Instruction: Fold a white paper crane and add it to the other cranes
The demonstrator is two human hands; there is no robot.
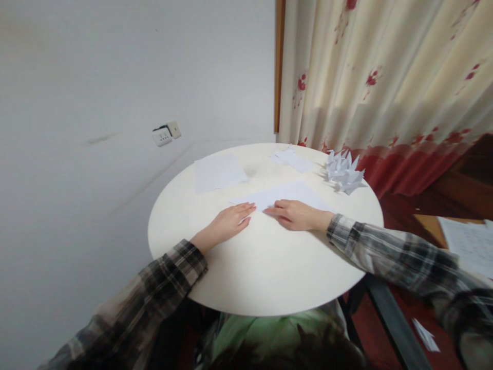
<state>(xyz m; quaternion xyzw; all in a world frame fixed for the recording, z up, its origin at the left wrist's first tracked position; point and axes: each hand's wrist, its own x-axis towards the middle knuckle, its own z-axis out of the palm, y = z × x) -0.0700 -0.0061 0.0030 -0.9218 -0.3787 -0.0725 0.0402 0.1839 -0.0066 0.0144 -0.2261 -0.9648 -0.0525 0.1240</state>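
A white sheet of paper point(296, 190) lies on the round white table in front of me, its near edge partly hidden under my hands. My left hand point(230, 222) rests flat on the left part of this edge, fingers stretched out and together. On the right, my right hand point(293, 214) touches the same edge with its index finger extended toward the left hand. Its other fingers look partly bent, and I see nothing held in them. A small gap separates the two sets of fingertips.
Another white sheet point(219, 172) lies at the back left of the table point(265, 277). Smaller paper pieces point(293, 159) are at the back, and a cluster of folded paper shapes point(344, 172) stands at the right rim. Written pages point(468, 241) lie beyond my right arm.
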